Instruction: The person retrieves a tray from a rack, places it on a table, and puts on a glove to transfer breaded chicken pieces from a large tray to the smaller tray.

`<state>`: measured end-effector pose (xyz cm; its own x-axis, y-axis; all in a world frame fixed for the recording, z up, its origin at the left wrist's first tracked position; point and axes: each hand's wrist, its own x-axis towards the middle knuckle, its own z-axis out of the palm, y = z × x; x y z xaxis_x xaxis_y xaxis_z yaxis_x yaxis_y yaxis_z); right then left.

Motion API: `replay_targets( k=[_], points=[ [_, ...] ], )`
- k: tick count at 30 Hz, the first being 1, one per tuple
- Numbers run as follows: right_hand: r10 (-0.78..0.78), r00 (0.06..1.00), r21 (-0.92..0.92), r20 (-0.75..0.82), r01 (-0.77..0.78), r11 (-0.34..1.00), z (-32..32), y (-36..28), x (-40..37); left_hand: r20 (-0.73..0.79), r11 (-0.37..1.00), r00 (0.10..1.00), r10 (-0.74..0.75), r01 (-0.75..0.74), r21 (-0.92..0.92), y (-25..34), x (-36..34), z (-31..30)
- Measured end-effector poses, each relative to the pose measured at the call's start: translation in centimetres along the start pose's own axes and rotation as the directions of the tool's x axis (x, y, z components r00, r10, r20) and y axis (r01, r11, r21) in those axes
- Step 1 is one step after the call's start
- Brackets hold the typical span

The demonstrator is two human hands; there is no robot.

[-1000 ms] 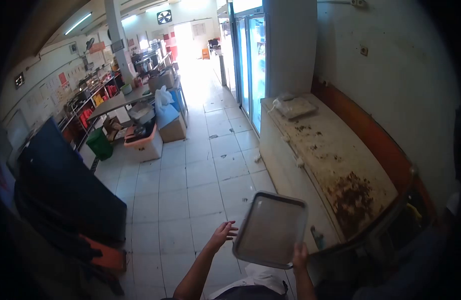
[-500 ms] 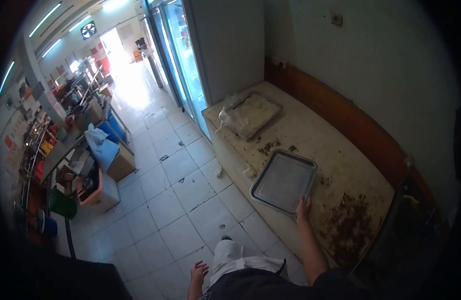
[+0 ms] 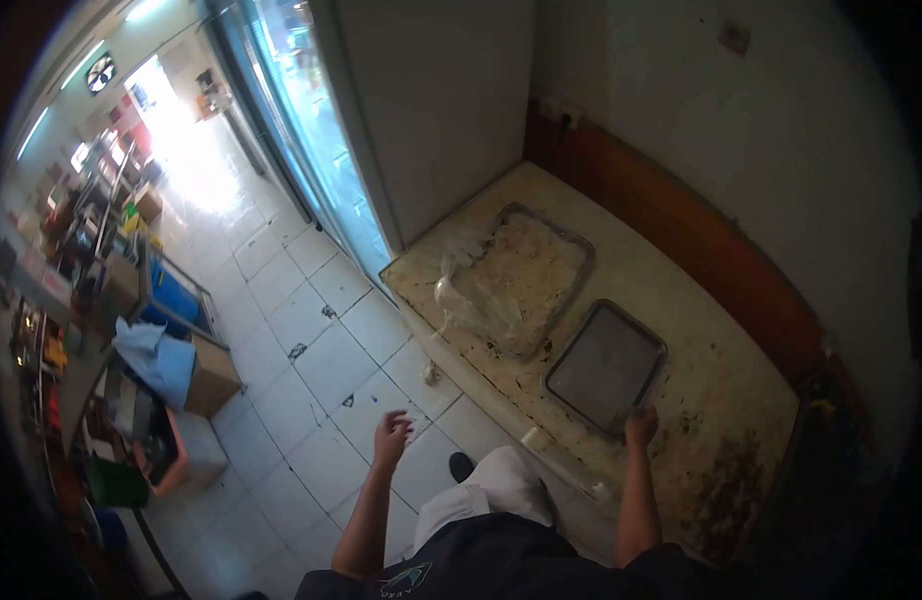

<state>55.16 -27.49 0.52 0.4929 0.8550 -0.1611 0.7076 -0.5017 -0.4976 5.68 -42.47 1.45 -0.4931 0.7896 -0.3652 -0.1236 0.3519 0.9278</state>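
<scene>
A grey rectangular metal tray (image 3: 606, 365) lies on, or just above, the stained counter. At its near right corner, my right hand (image 3: 640, 426) has its fingers closed on the rim; the fingertips are partly hidden. My left hand (image 3: 393, 438) hangs in the air over the tiled floor, left of the counter, with loosely curled fingers apart and nothing in it. Beyond the metal tray is a second shallow tray (image 3: 578, 292) with a pale, crumbly-looking layer in it. A crumpled clear plastic bag (image 3: 463, 305) covers its left side.
The counter (image 3: 701, 385) has brown stains at its near right end. A glass-fronted fridge (image 3: 306, 130) stands past its far end. White floor tiles (image 3: 326, 430) run along the left. Across the aisle are a cardboard box (image 3: 213, 375) and an orange-rimmed bin (image 3: 193, 455).
The metal tray has moved away from the counter's front edge and now sits lower, close beside the second tray. My left hand has risen and moved forward. The view has shifted right.
</scene>
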Motion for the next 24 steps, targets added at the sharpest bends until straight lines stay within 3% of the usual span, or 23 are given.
replay_targets(
  k=[2,3,4,5,7,8,9,10,11,13,15,16,17,18,19,21,23,24],
  points=[
    [0.018,0.99,-0.167,-0.14,-0.041,0.985,-1.2,-3.8,-1.5,0.124,0.996,0.988,0.088,-0.09,0.017,5.2,4.8,2.9],
    [0.036,0.989,-0.162,-0.144,-0.059,0.985,0.2,-4.8,-1.3,0.144,0.99,0.982,0.12,-0.129,0.057,7.3,7.0,4.3],
    [-0.149,0.945,-0.093,-0.29,0.127,0.988,1.9,-5.7,-0.8,0.159,0.982,0.976,0.148,-0.164,0.09,8.8,9.1,5.8],
    [-0.317,0.845,-0.062,-0.432,0.323,0.944,3.0,-6.6,-0.5,0.16,0.985,0.978,0.136,-0.151,0.089,10.0,11.2,7.3],
    [-0.393,0.892,0.259,-0.225,0.443,0.858,4.1,-16.1,-0.6,0.081,0.965,0.978,0.194,-0.205,0.164,11.3,14.6,10.0],
    [-0.47,0.869,0.399,-0.155,0.491,0.775,5.9,-20.6,-0.1,0.071,0.965,0.977,0.199,-0.208,0.162,11.6,15.8,11.4],
    [-0.62,0.751,0.405,-0.226,0.652,0.642,7.9,-25.1,0.4,0.005,0.918,0.966,0.258,-0.247,0.311,11.8,16.8,12.6],
    [-0.687,0.7,0.454,-0.196,0.686,0.569,8.8,-30.1,0.5,-0.046,0.846,0.946,0.321,-0.264,0.462,11.8,17.7,13.3],
    [-0.748,0.641,0.504,-0.173,0.71,0.492,9.6,-34.9,0.5,-0.049,0.879,0.966,0.253,-0.209,0.428,11.4,18.8,13.7],
    [-0.842,0.525,0.398,-0.126,0.804,0.442,11.8,-42.5,1.2,-0.086,0.809,0.931,0.354,-0.259,0.528,9.4,20.5,14.1],
    [-0.859,0.451,0.19,-0.243,0.89,0.414,13.2,-48.0,1.4,-0.094,0.756,0.92,0.381,-0.252,0.604,10.9,20.6,13.1],
    [-0.857,0.457,0.196,-0.237,0.887,0.419,14.8,-49.1,2.5,-0.09,0.823,0.942,0.322,-0.232,0.519,11.9,20.5,12.2],
    [-0.858,0.494,0.057,-0.143,0.869,0.491,17.4,-49.6,3.8,-0.081,0.883,0.962,0.26,-0.202,0.424,12.7,20.5,11.3],
    [-0.845,0.533,-0.094,-0.054,0.839,0.536,18.3,-50.1,4.4,-0.096,0.902,0.954,0.283,-0.231,0.365,12.9,20.7,10.5],
    [-0.846,0.531,-0.1,-0.054,0.84,0.534,18.7,-49.8,4.9,-0.095,0.904,0.955,0.282,-0.232,0.358,13.0,21.2,9.4],
    [-0.858,0.505,0.099,0.092,0.853,0.513,17.4,-49.2,5.5,0.035,0.927,0.961,0.275,-0.275,0.256,13.5,23.3,7.1],
    [-0.902,0.432,0.342,0.004,0.847,0.407,11.9,-48.2,3.7,0.069,0.942,0.968,0.242,-0.251,0.224,16.0,24.6,6.4],
    [-0.892,0.452,0.32,0.012,0.843,0.432,9.3,-47.7,2.4,0.092,0.988,0.985,0.144,-0.148,0.035,17.8,25.4,6.8]
  ],
)
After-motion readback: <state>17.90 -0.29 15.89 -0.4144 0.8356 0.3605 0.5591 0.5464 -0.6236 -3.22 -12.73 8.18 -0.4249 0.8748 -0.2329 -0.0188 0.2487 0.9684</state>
